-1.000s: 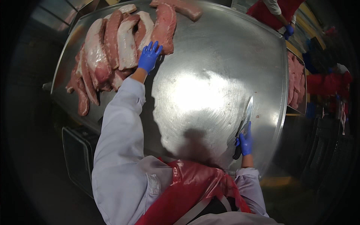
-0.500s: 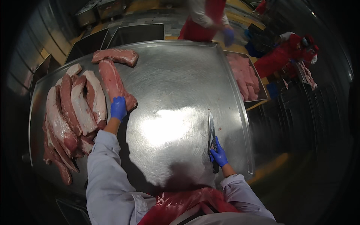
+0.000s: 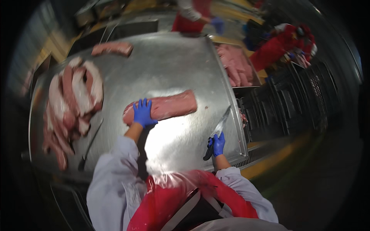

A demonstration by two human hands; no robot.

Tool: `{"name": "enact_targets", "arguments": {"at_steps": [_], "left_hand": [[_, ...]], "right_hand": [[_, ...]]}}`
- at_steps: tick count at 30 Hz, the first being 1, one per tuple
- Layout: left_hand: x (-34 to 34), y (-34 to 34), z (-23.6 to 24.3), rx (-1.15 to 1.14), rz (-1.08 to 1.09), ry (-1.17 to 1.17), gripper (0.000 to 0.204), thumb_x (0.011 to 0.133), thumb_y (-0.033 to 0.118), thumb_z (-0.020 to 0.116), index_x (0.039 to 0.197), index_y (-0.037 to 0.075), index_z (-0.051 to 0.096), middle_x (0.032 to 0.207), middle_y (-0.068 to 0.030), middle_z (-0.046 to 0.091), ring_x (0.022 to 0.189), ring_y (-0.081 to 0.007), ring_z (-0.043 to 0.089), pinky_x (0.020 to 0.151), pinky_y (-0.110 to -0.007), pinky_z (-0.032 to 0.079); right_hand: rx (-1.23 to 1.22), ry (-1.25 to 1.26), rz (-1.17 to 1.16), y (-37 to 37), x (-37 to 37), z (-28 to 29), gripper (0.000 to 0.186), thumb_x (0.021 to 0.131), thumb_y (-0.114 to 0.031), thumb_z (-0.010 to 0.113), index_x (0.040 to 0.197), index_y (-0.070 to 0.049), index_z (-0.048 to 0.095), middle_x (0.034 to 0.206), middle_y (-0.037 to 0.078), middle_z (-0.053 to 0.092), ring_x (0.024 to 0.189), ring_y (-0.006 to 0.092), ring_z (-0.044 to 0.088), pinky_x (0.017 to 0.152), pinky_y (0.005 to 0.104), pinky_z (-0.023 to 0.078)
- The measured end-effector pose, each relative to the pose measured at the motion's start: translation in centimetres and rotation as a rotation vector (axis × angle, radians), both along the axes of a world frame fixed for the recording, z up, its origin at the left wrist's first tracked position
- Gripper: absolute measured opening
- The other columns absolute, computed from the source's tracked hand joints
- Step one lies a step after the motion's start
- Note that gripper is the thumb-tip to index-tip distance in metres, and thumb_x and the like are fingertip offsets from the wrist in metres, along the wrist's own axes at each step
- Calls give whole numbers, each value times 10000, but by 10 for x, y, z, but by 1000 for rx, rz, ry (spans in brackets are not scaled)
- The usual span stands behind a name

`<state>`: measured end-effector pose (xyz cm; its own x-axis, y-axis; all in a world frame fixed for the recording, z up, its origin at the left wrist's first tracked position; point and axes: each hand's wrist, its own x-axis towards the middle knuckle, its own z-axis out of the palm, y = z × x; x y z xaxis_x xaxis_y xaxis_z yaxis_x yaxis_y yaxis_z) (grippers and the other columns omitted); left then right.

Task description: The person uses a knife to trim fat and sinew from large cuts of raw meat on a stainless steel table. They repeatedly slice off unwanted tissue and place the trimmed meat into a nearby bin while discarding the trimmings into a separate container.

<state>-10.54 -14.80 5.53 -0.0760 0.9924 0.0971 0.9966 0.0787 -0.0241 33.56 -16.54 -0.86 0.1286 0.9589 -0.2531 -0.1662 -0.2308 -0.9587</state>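
Observation:
In blue gloves, my left hand (image 3: 143,113) lies with fingers spread on the left part of a long, trimmed piece of raw meat (image 3: 175,105). The piece rests crosswise near the middle of the metal table (image 3: 165,57). Over the table's right side, my right hand (image 3: 218,144) is closed around the black handle of a knife (image 3: 221,125). Its blade points away and to the right, apart from the meat. Several pale, fatty slabs of meat (image 3: 58,98) are heaped at the left. Another strip of meat (image 3: 113,48) lies by the far edge.
A thin rod with a dark handle (image 3: 89,148), probably a sharpening steel, lies beside the heap. Off the table's right edge stands a bin (image 3: 246,87) of trimmed meat. One co-worker (image 3: 189,19) stands across the table; another person (image 3: 279,40) is farther right.
My left hand has brought the meat piece right and nearer, turning it crosswise, and its fingers have spread. The knife has tilted rightward in my right hand. The head view has shifted.

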Motion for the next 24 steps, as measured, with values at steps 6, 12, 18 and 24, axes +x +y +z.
{"name": "enact_targets", "arguments": {"at_steps": [6, 12, 18, 24], "left_hand": [[134, -54, 25, -181, 137, -464, 1039, 666, 491, 834, 1507, 57, 406, 1428, -248, 519, 1261, -434, 543, 1090, -613, 393], [249, -71, 21, -334, 52, -563, 1095, 790, 541, 742, 1590, 10, 216, 1524, -278, 390, 1312, -442, 479, 1070, -612, 398], [32, -188, -73, 290, 552, -622, 687, 879, 269, 695, 1468, 12, 450, 1464, -248, 485, 1357, -399, 457, 1151, -461, 361], [-215, -387, -46, 151, 1353, 60, 725, 751, 279, 747, 1399, 69, 499, 1413, -191, 547, 1321, -380, 526, 1078, -489, 448]], "right_hand": [[-3, -22, 86, -33, 44, 9, 368, 1007, -87, 570, 1349, -46, 440, 793, 88, 603, 555, 150, 557, 464, 285, 456], [0, -49, 415, 0, 37, 18, 472, 1010, -57, 581, 1445, -7, 405, 787, 64, 595, 544, 135, 551, 471, 270, 459], [40, -129, 538, 3, 48, 14, 460, 1009, -102, 610, 1425, -39, 424, 771, 47, 611, 543, 105, 563, 467, 250, 468], [27, -197, 653, -22, 71, 56, 537, 965, -78, 663, 1430, -8, 402, 872, 61, 634, 606, 122, 601, 513, 270, 491]]}}
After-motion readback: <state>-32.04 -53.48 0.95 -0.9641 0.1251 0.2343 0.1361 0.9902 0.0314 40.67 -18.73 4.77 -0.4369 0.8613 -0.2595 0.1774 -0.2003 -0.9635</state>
